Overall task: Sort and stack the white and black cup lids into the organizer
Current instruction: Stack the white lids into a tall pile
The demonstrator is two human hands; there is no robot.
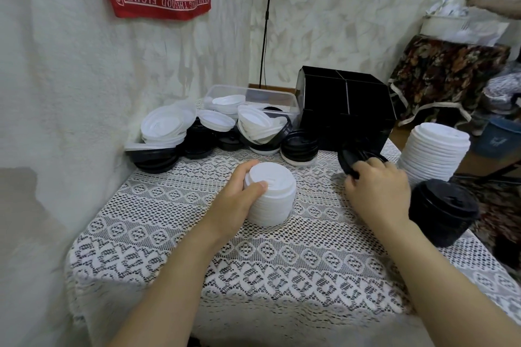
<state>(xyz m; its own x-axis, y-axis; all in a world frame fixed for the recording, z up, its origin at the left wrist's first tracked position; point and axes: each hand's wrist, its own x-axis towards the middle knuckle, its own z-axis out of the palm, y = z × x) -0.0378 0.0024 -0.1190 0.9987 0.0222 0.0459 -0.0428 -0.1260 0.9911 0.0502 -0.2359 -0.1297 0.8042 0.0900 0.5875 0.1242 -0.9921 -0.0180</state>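
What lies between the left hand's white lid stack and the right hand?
Head view: bare tablecloth alone, from the left hand's white lid stack to the right hand gripping black lids.

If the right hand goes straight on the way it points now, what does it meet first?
Most likely the front wall of the black organizer, straight beyond the black lids that the right hand grips. With one view, the depth between them is unclear.
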